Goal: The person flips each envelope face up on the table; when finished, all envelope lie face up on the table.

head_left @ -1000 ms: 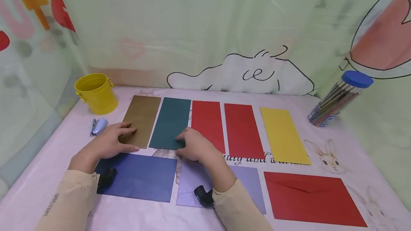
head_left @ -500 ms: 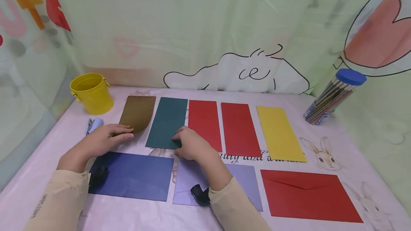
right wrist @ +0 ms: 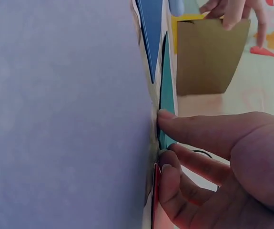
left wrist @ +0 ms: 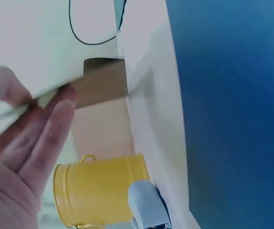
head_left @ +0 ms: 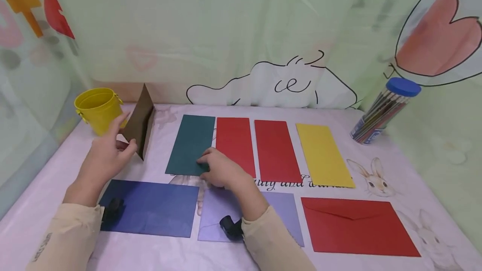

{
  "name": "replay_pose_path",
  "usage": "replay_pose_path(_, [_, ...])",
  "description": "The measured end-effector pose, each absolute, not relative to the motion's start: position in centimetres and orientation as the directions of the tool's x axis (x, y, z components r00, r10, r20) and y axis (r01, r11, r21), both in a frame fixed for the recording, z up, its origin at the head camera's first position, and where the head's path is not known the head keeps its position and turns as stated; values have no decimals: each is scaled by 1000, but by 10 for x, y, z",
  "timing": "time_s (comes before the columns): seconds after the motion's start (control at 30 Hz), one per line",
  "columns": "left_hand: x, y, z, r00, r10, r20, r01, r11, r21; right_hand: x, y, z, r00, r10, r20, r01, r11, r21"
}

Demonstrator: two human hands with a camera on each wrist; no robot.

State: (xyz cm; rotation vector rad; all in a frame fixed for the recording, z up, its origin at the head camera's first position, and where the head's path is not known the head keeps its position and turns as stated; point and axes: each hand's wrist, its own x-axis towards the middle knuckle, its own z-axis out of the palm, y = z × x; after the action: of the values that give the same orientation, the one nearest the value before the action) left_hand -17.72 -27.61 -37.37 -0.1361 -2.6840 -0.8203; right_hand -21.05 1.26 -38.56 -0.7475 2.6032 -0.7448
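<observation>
My left hand (head_left: pixel 105 154) pinches the near end of a brown envelope (head_left: pixel 139 124), which stands tilted up on edge beside the yellow bucket. In the right wrist view its broad brown face (right wrist: pixel 208 57) hangs from the fingers. A dark green envelope (head_left: pixel 190 141) lies flat on the table. At its near right corner rest the thumb and fingertips of my right hand (head_left: pixel 226 170), with a gap showing between them in the right wrist view. Below my hands lie a blue envelope (head_left: pixel 158 208) and a lavender envelope (head_left: pixel 282 210), the latter partly hidden by my right forearm.
Two narrow red envelopes (head_left: pixel 276 149) and a yellow envelope (head_left: pixel 324 154) continue the back row. A larger red envelope (head_left: pixel 357 233) lies front right. The yellow bucket (head_left: pixel 96 112) and a light blue stapler (left wrist: pixel 146 202) are at left; a blue-lidded jar of pencils (head_left: pixel 384 112) stands back right.
My left hand has lifted the brown envelope from flat on the table and tilted it up toward the bucket. My right hand has stayed at the green envelope's corner.
</observation>
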Motion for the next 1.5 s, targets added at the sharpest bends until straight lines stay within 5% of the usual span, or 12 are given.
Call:
replay_pose_path(0.1, [-177,-278,-371,-940,-86,330,117,827,550,-211,11,-384,-809,-563,-169,-394,733,-555])
replay_pose_path(0.23, [-178,-281,-366,-979,-133,153,-17,807,591,-211,10,-382,-811,-560,-166,-404,743,-533])
replay_pose_path(0.4, [-183,-283,-365,-990,-90,-106,-136,781,609,-211,12,-381,-815,-554,-167,-401,749,-528])
replay_pose_path(0.6, [-185,-283,-369,-980,-38,-193,-142,816,561,-212,15,-379,-811,-564,-159,-400,731,-553])
replay_pose_path(1.1, [-179,-270,-378,-986,-13,-168,-62,955,289,-225,42,-371,-828,-533,-173,-323,707,-630])
replay_pose_path(1.23, [-179,-261,-377,-997,16,-79,-10,948,318,-226,46,-373,-840,-512,-179,-306,720,-623])
replay_pose_path(1.5, [-179,-214,-369,-954,288,80,291,830,475,-229,50,-378,-837,-513,-190,-298,719,-628])
